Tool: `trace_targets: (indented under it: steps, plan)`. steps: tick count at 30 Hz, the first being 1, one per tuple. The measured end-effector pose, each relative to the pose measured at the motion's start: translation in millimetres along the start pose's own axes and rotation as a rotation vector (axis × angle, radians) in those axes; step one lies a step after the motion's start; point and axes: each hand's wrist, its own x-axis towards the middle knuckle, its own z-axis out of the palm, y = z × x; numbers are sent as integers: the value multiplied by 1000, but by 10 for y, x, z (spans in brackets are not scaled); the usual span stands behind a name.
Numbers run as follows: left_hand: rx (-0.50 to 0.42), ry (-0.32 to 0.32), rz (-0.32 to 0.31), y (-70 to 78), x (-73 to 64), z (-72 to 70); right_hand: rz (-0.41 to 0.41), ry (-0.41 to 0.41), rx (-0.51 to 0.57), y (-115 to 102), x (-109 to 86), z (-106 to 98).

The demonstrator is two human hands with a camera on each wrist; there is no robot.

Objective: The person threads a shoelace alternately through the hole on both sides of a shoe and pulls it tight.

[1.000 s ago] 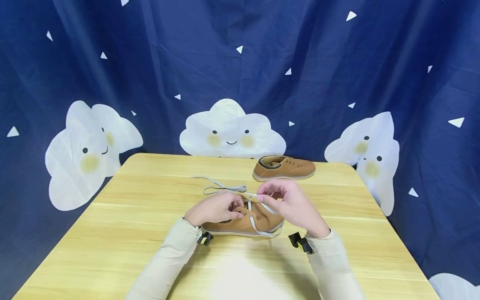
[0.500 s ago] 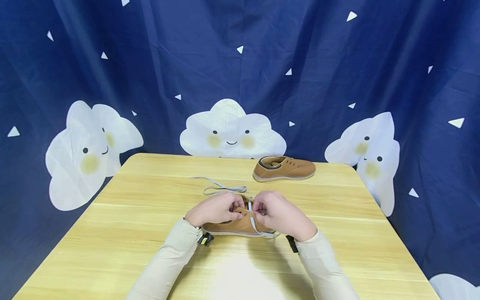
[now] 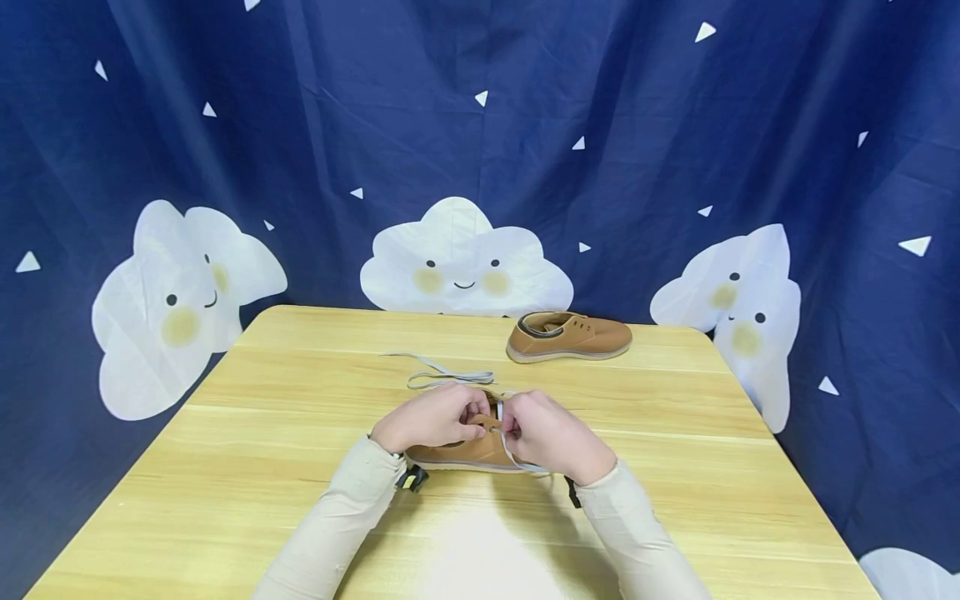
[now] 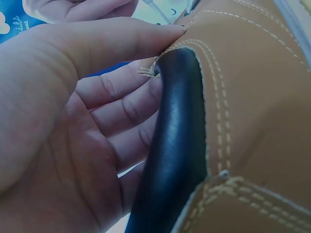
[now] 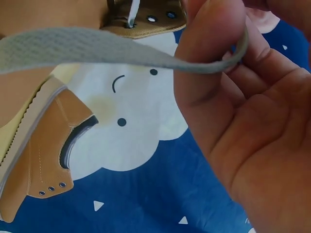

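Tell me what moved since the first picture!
The right hand moved left and toward the person, closer to the left hand. It held a pale lace before and holds one now. The left hand still holds the near shoe. The far shoe and looped lace behind the near one stayed put.

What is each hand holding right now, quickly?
Left hand: closed, holding the near shoe by its upper edge.
Right hand: closed, holding a shoelace.

Only small, illegible white lettering on the blue curtain
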Motion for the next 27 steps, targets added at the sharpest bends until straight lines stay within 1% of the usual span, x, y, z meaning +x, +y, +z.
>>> trace_targets:
  steps: [3,14,22,24,27]
  plan:
    - [-2,-2,-5,4,-2,0,14,-3,7,-7,3,18]
    - [-1,-8,-9,-3,-5,12,91,-39,-22,-32,34,103]
    - [-12,0,15,-14,-3,25,132,-16,-56,-69,35,164]
    - [-4,0,10,-16,-2,29,136,-12,-75,-76,36,177]
    - [1,-2,-1,-12,2,35,110,-10,-96,-78,43,199]
